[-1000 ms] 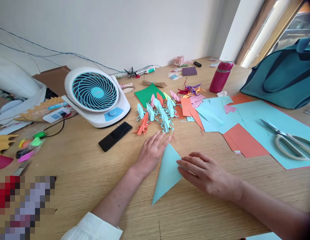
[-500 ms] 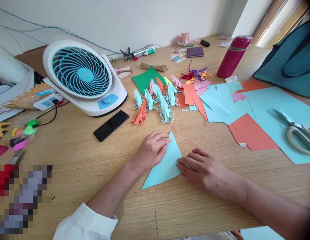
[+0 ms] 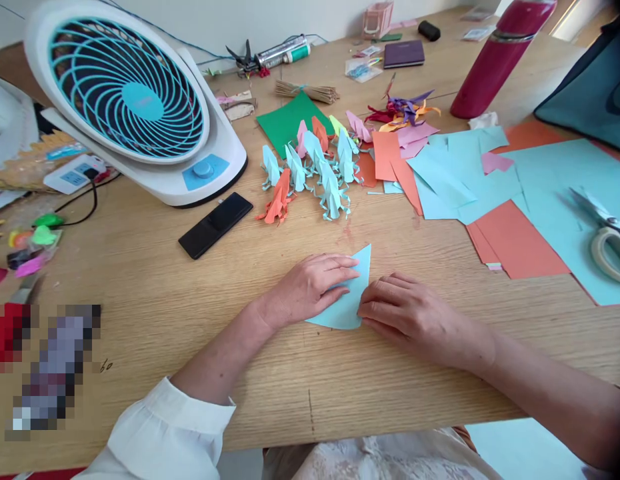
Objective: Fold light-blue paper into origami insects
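A light-blue piece of paper (image 3: 351, 303), triangular in outline, lies on the wooden table in front of me. My left hand (image 3: 313, 285) rests flat on it with fingers stretched out, covering its left part. At the paper's right edge, my right hand (image 3: 410, 312) has its fingers closed in a pinch on the lower right corner. Behind the hands stands a cluster of small folded paper figures, mostly light blue (image 3: 331, 190), with an orange figure (image 3: 277, 200) at the front left.
A white fan (image 3: 215, 150) and a black phone (image 3: 216, 225) are on the left. To the right lie orange sheets (image 3: 525, 240), light-blue sheets (image 3: 555, 180) and scissors (image 3: 610, 250). A magenta bottle (image 3: 495, 67) and a teal bag (image 3: 585, 93) stand farther back.
The paper has turned, its top point now farther right, and its lower left part is now beneath my left hand. My left hand lies flatter over it. The camera view has shifted.
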Demonstrator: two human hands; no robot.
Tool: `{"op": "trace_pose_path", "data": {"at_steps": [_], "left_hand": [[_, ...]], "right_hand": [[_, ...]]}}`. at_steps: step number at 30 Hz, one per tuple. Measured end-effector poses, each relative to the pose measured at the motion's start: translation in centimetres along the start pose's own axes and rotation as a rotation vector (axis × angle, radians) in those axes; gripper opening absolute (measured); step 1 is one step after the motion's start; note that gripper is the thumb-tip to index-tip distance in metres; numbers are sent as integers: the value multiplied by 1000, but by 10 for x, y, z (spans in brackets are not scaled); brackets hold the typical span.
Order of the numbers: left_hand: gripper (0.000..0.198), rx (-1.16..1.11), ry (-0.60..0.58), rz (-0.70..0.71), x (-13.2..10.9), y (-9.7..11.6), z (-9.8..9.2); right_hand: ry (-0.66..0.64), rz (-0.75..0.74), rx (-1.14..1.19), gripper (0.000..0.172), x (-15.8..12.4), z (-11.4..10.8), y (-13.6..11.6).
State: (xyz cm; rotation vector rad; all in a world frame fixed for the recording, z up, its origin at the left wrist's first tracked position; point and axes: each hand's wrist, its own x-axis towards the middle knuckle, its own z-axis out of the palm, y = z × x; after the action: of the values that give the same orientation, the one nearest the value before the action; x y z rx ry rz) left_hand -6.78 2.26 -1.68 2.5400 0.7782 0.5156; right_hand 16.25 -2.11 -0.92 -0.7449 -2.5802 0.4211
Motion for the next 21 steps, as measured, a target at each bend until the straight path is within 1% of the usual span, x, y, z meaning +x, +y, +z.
{"op": "trace_pose_path", "data": {"at_steps": [3, 6, 8, 11, 14, 17, 21], "left_hand": [[21, -43, 50, -31, 1, 4, -5], [24, -98, 167, -102, 4, 11, -13], [25, -159, 207, -133, 5, 17, -17], [22, -247, 167, -120, 6, 23, -18], [20, -240, 132, -115, 5, 26, -12], [9, -231, 127, -158, 4, 26, -6], [10, -270, 126, -247, 4, 26, -5]], "right_hand": [[65, 85, 66, 20, 0, -2, 0], [147, 189, 111, 15, 1, -3, 2], [185, 238, 134, 12, 1, -4, 2], [217, 295, 176, 10, 1, -4, 2], [234, 323, 207, 9, 1, -3, 1], [234, 321, 224, 9, 1, -3, 1], [233, 284, 190, 7, 1, -5, 4]]}}
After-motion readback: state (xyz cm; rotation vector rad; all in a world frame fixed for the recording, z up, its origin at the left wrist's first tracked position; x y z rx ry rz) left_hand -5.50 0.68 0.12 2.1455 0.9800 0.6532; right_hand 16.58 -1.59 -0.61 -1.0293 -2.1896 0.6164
